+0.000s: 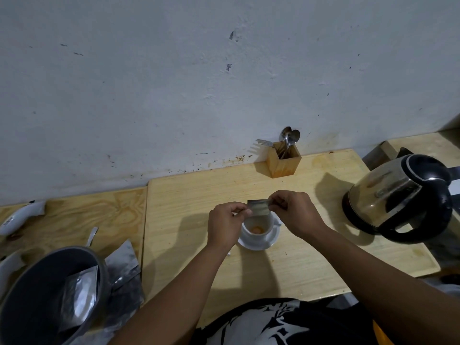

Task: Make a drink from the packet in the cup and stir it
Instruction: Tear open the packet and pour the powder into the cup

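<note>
A white cup [263,229] stands on a white saucer [257,244] in the middle of the wooden table [286,257]. Orange powder [257,230] lies at the cup's bottom. Both hands hold a small silver packet [258,207] directly above the cup. My left hand [225,225] pinches the packet's left edge; my right hand [296,212] pinches its right edge. A wooden holder [283,161] with spoons [290,136] and a fork stands against the wall behind the cup.
A steel and black electric kettle [398,197] stands at the right. At the lower left, a grey bowl [49,295] holds a silver packet, with more silver packets [123,265] beside it. A white object [21,216] lies at far left.
</note>
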